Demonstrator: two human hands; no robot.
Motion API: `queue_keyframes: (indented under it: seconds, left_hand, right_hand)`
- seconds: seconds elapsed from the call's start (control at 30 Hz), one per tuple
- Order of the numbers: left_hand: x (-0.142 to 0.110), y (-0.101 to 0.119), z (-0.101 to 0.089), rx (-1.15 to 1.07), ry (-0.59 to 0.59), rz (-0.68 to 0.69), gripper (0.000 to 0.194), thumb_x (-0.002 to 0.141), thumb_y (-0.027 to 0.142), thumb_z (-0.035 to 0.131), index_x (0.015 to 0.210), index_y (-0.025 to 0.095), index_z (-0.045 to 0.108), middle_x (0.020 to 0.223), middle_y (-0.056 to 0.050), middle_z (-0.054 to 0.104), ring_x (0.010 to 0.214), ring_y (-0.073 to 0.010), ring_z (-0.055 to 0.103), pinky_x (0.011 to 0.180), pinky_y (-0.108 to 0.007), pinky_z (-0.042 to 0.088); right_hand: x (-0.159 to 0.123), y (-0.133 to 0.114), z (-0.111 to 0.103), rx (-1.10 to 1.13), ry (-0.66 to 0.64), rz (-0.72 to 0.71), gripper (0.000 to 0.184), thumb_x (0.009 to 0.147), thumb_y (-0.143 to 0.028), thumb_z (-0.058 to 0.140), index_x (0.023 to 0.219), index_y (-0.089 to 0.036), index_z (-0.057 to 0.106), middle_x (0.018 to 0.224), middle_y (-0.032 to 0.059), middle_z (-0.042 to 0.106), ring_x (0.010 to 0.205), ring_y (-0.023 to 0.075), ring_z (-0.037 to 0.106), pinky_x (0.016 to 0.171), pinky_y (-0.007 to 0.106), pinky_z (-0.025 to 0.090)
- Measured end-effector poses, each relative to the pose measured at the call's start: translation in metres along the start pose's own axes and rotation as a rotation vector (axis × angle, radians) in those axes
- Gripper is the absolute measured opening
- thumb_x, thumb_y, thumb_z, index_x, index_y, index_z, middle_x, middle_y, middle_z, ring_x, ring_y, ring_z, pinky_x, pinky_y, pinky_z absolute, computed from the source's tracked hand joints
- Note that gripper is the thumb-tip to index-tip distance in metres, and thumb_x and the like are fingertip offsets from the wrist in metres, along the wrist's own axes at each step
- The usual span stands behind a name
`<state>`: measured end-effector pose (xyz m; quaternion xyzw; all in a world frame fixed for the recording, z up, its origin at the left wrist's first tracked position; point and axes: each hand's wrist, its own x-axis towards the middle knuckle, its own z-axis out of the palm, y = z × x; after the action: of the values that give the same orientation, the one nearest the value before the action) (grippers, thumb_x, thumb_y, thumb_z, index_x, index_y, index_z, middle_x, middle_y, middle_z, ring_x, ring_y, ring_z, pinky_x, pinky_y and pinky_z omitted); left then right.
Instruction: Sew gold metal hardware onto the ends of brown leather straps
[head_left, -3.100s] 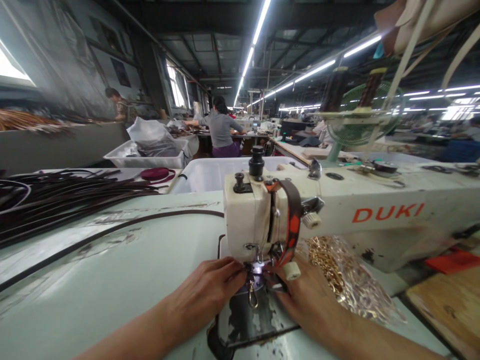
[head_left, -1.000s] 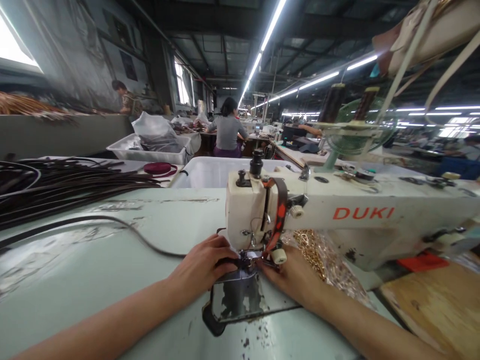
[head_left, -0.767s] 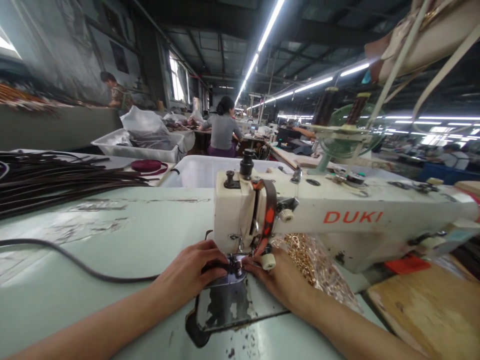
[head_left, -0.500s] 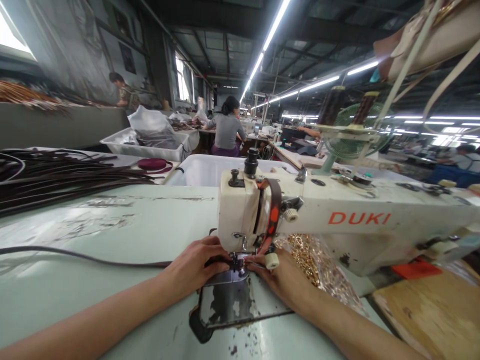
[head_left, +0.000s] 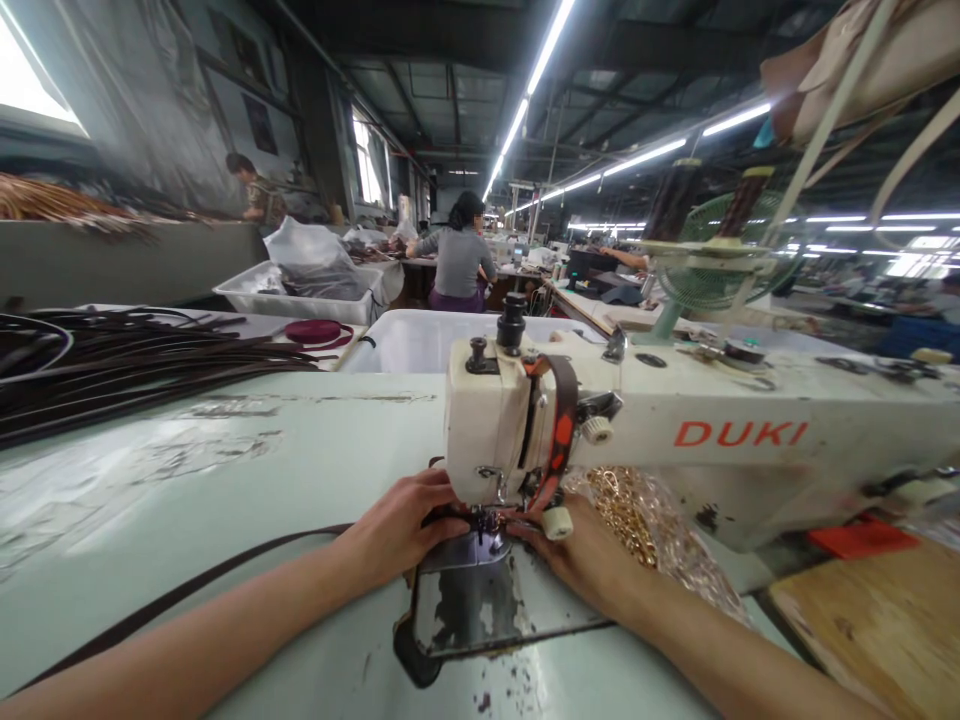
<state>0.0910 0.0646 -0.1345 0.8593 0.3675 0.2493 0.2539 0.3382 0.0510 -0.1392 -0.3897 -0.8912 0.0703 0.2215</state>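
Observation:
A dark narrow strap (head_left: pixel 247 556) curves over the table from the lower left and runs under my left hand (head_left: pixel 409 520). That hand's thumb and fingers are closed on the strap, just left of the presser foot (head_left: pixel 487 525) of a white sewing machine (head_left: pixel 487 430). On the other side of the foot, my right hand (head_left: pixel 577 545) has its fingers pressed together close to the needle area. What they pinch is partly covered by the machine's white knob (head_left: pixel 557 523) and too small to make out.
A pile of dark straps (head_left: pixel 150 360) lies at the left beside a maroon coiled band (head_left: pixel 319 333). Gold-coloured chains in a clear bag (head_left: pixel 622 510) sit behind my right hand. A white bin (head_left: pixel 405 335) stands behind the machine. A person (head_left: pixel 459 255) sits farther back.
The strap's loose length has swung from lying straight out to the left to curving toward the lower left. Both hands stay at the presser foot; the view has shifted slightly.

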Motion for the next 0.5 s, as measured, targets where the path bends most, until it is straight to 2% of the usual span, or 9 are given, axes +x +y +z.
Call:
queue_keyframes:
  seconds: [0.13, 0.27, 0.37, 0.43, 0.5]
  left_hand:
    - [0.002, 0.0, -0.001, 0.011, 0.006, 0.0, 0.019, 0.088, 0.024, 0.053, 0.102, 0.023, 0.066, 0.107, -0.001, 0.066, 0.099, -0.0194, 0.06, 0.087, -0.028, 0.046]
    - [-0.002, 0.007, -0.004, 0.102, -0.049, -0.042, 0.019, 0.09, 0.027, 0.05, 0.1, 0.022, 0.065, 0.098, -0.002, 0.067, 0.092, -0.0194, 0.062, 0.081, -0.028, 0.048]
    - [-0.014, 0.025, -0.009, 0.186, -0.132, -0.054, 0.024, 0.091, 0.022, 0.044, 0.106, 0.024, 0.062, 0.101, -0.003, 0.065, 0.095, -0.0197, 0.062, 0.084, -0.028, 0.048]
    - [-0.022, 0.041, -0.013, 0.217, -0.195, -0.055, 0.029, 0.09, 0.018, 0.043, 0.112, 0.024, 0.06, 0.104, -0.004, 0.064, 0.098, -0.02, 0.061, 0.086, -0.029, 0.048]
    - [-0.029, 0.054, -0.019, 0.22, -0.261, -0.062, 0.032, 0.088, 0.017, 0.045, 0.116, 0.024, 0.059, 0.105, -0.005, 0.063, 0.093, -0.0195, 0.063, 0.083, -0.028, 0.05]
  right_hand:
    - [0.001, 0.0, -0.001, 0.017, 0.005, 0.01, 0.019, 0.091, -0.021, 0.05, 0.082, -0.019, 0.068, 0.104, 0.0043, 0.066, 0.099, 0.0203, 0.06, 0.087, 0.03, 0.045]
    - [0.0, -0.006, 0.001, 0.006, 0.024, 0.09, 0.017, 0.091, -0.024, 0.052, 0.087, -0.018, 0.067, 0.094, 0.0054, 0.066, 0.09, 0.0199, 0.062, 0.082, 0.031, 0.047]
    - [-0.005, -0.01, 0.001, -0.032, 0.062, 0.168, 0.024, 0.087, -0.035, 0.06, 0.1, -0.016, 0.064, 0.098, 0.0081, 0.063, 0.085, 0.0205, 0.062, 0.076, 0.033, 0.049]
    - [-0.008, -0.011, 0.001, -0.092, 0.041, 0.176, 0.034, 0.083, -0.039, 0.064, 0.106, -0.014, 0.062, 0.104, 0.0105, 0.061, 0.083, 0.0218, 0.062, 0.074, 0.036, 0.05]
    - [-0.009, -0.011, 0.0, -0.127, -0.002, 0.163, 0.031, 0.084, -0.037, 0.063, 0.105, -0.015, 0.063, 0.102, 0.0103, 0.062, 0.082, 0.0222, 0.062, 0.072, 0.036, 0.05]
